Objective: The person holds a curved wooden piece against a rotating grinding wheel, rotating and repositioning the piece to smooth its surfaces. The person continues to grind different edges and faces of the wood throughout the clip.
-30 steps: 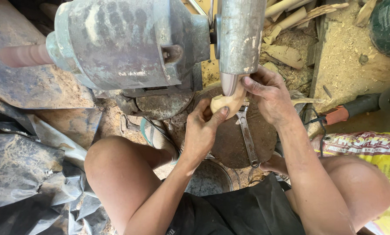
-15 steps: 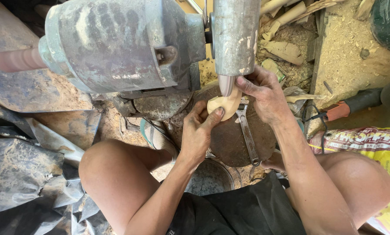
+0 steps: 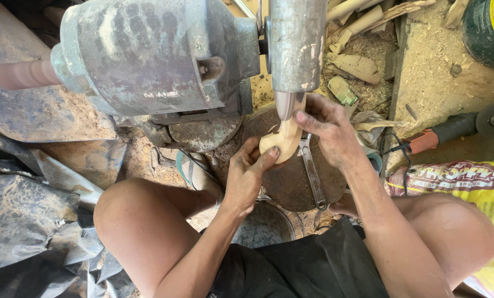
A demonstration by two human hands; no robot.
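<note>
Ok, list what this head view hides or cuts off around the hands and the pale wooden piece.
- Top of the wooden piece: hidden behind the metal drum of the grinding machine, so the contact spot is unseen.
- Right hand: palm and fingertips hidden behind the wood.
- Left hand: fingers partly tucked under the piece.
- Wrench: upper end covered by the right hand.
- Green can: cut off by the frame's top right corner.

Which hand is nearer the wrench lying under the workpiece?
Right. The right hand holds the wooden piece directly above the wrench; the left hand grips the piece's lower end, further left.
</note>
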